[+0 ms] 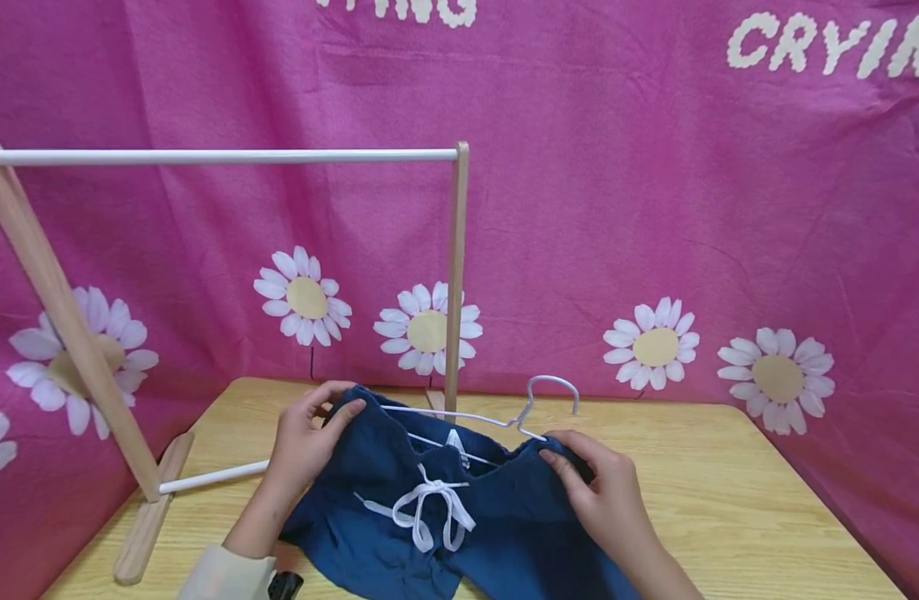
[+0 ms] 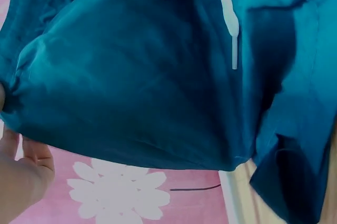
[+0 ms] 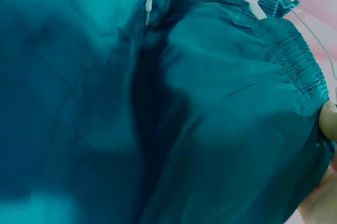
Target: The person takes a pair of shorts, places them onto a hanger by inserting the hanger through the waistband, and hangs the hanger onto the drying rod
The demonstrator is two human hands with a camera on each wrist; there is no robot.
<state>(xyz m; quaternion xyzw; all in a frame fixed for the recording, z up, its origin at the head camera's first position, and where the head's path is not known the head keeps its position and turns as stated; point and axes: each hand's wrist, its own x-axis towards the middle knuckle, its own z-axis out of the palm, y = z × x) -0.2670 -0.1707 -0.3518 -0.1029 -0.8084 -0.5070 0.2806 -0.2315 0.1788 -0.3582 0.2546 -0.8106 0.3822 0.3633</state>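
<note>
A pair of navy blue shorts (image 1: 519, 525) with an elastic waistband hangs between both hands, front side facing me. A white drawstring (image 1: 447, 500) is tied in a bow at the middle of the waist. My left hand (image 1: 302, 437) pinches the left end of the waistband, thumb in front. At the opposite end my right hand (image 1: 609, 487) pinches the waistband in the same way. A white hanger (image 1: 474, 416) lies across the waist opening, its lower bar partly inside the shorts and its hook pointing up near the right hand. Both hanger ends are hidden by the cloth.
A rack with a white top rail (image 1: 227, 157) and wooden posts stands at the left on the wooden table (image 1: 729, 500). Its lower white bar (image 1: 215, 477) runs behind the left arm. A pink cloth (image 1: 579, 208) with daisies hangs behind.
</note>
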